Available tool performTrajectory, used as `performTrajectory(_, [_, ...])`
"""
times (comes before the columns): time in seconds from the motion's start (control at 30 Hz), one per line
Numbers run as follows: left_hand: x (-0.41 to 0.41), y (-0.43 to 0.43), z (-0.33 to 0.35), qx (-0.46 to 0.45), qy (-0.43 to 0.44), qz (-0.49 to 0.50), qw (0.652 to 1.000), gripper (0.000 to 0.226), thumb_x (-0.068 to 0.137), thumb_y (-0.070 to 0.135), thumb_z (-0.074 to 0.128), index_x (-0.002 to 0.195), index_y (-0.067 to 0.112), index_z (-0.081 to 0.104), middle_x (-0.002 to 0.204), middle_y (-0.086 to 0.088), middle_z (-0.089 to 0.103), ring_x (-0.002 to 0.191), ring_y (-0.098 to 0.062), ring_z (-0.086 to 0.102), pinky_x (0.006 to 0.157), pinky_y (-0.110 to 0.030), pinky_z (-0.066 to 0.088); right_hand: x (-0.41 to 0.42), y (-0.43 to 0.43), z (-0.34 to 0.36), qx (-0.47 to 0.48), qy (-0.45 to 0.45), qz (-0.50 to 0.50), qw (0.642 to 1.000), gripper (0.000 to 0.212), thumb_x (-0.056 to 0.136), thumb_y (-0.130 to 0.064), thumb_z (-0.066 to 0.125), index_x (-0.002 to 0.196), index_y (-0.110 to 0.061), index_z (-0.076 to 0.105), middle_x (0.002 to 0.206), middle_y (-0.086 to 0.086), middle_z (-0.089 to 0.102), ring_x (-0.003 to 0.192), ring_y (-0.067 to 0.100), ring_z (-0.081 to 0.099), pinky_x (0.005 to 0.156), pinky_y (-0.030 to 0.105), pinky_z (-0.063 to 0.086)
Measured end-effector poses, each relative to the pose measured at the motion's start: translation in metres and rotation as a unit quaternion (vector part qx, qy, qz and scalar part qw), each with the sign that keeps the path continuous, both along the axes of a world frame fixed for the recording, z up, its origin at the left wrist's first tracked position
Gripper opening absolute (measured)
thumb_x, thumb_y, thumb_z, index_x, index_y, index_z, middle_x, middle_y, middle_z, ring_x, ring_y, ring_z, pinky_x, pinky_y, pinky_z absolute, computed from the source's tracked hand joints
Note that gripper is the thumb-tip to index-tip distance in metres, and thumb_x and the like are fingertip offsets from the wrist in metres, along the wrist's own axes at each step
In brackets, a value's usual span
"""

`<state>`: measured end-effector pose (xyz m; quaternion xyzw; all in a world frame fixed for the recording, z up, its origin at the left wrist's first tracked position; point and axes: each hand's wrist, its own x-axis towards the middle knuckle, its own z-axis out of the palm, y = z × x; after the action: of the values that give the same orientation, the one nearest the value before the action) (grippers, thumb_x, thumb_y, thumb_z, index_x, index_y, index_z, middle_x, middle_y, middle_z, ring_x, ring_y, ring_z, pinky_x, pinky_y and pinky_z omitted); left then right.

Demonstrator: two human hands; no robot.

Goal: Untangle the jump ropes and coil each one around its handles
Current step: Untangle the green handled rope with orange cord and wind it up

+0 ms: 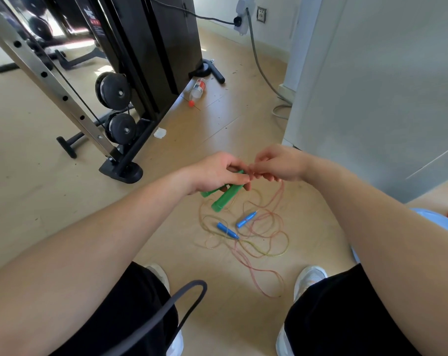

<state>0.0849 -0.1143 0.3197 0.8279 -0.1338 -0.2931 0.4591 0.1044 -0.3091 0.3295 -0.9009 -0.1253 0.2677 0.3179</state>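
Observation:
My left hand (219, 173) grips two green jump-rope handles (226, 197) held together above the floor. Just right of it, my right hand (279, 163) pinches a thin pinkish rope (278, 199) at the top of the green handles. That rope hangs down into a loose tangle of pink and yellowish cord (264, 242) on the wooden floor. Two blue handles (246, 220) (227, 230) lie inside the tangle, below my hands.
A black weight machine (130, 80) with pulleys stands to the left. A plastic bottle (197, 91) lies on the floor beyond it. A grey wall (371, 86) rises on the right. My knees and white shoes (308, 277) frame the tangle. A dark strap (181, 301) loops near my left leg.

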Motion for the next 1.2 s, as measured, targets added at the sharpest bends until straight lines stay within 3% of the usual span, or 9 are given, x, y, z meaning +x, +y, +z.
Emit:
performTrajectory(0.2, [-0.001, 0.001, 0.001, 0.011, 0.02, -0.015, 1.0, 0.018, 0.097, 0.011, 0.062, 0.113, 0.009, 0.069, 0.098, -0.005, 0.076, 0.087, -0.006, 0.07, 0.089, -0.024, 0.055, 0.004, -0.008, -0.003, -0.048, -0.003, 0.026, 0.999, 0.023, 0.089, -0.042, 0.067, 0.078, -0.022, 0.067, 0.068, -0.008, 0.061, 0.068, 0.015, 0.056, 0.069, 0.032, 0.048])
performTrajectory(0.43, [-0.003, -0.001, 0.003, 0.002, 0.074, -0.022, 0.997, 0.012, 0.096, 0.002, 0.057, 0.105, 0.007, 0.064, 0.1, -0.015, 0.073, 0.085, -0.02, 0.069, 0.089, -0.033, 0.058, 0.006, -0.01, -0.003, -0.037, 0.003, 0.015, 0.999, 0.021, 0.084, -0.045, 0.071, 0.081, -0.025, 0.064, 0.077, 0.001, 0.065, 0.073, 0.016, 0.059, 0.076, 0.034, 0.05])
performTrajectory(0.6, [-0.005, -0.004, 0.003, 0.004, 0.068, -0.026, 0.997, 0.017, 0.094, -0.004, 0.052, 0.106, 0.002, 0.062, 0.1, -0.015, 0.074, 0.085, -0.019, 0.069, 0.087, -0.03, 0.056, 0.006, -0.006, -0.002, 0.003, -0.011, 0.014, 1.0, 0.016, 0.085, -0.028, 0.074, 0.079, -0.02, 0.061, 0.069, -0.003, 0.061, 0.064, 0.014, 0.056, 0.068, 0.031, 0.047])
performTrajectory(0.77, [-0.007, -0.006, 0.001, -0.027, 0.07, -0.007, 0.997, 0.022, 0.099, 0.005, 0.053, 0.117, -0.004, 0.063, 0.095, -0.011, 0.072, 0.083, -0.017, 0.067, 0.075, -0.02, 0.055, 0.007, -0.007, -0.004, 0.003, -0.025, 0.017, 1.0, 0.016, 0.081, -0.03, 0.079, 0.077, -0.022, 0.066, 0.063, -0.01, 0.061, 0.058, 0.011, 0.055, 0.065, 0.031, 0.048])
performTrajectory(0.87, [-0.007, -0.007, -0.002, -0.035, 0.071, 0.004, 0.997, 0.028, 0.105, 0.013, 0.046, 0.115, -0.005, 0.066, 0.087, -0.006, 0.069, 0.078, -0.013, 0.066, 0.07, -0.017, 0.052, 0.007, -0.01, -0.005, 0.017, -0.019, 0.021, 0.999, 0.016, 0.08, -0.034, 0.08, 0.078, -0.024, 0.067, 0.062, -0.012, 0.064, 0.059, 0.011, 0.055, 0.065, 0.031, 0.049])
performTrajectory(1.0, [-0.007, -0.008, -0.004, -0.048, 0.059, 0.016, 0.997, 0.024, 0.103, 0.01, 0.051, 0.11, -0.004, 0.07, 0.081, -0.003, 0.067, 0.073, -0.01, 0.065, 0.07, -0.016, 0.052, 0.007, -0.019, -0.002, 0.053, -0.003, 0.014, 0.999, 0.014, 0.089, -0.031, 0.07, 0.076, -0.028, 0.072, 0.061, -0.012, 0.061, 0.063, 0.011, 0.05, 0.064, 0.03, 0.044])
performTrajectory(1.2, [-0.006, -0.006, -0.003, -0.013, 0.055, -0.017, 0.998, 0.018, 0.1, 0.006, 0.056, 0.108, 0.003, 0.072, 0.081, -0.002, 0.068, 0.077, -0.007, 0.065, 0.07, -0.012, 0.049, 0.005, -0.013, 0.004, -0.07, 0.025, 0.044, 0.996, 0.03, 0.092, -0.041, 0.061, 0.071, -0.021, 0.069, 0.077, -0.002, 0.058, 0.077, 0.016, 0.054, 0.08, 0.035, 0.047])
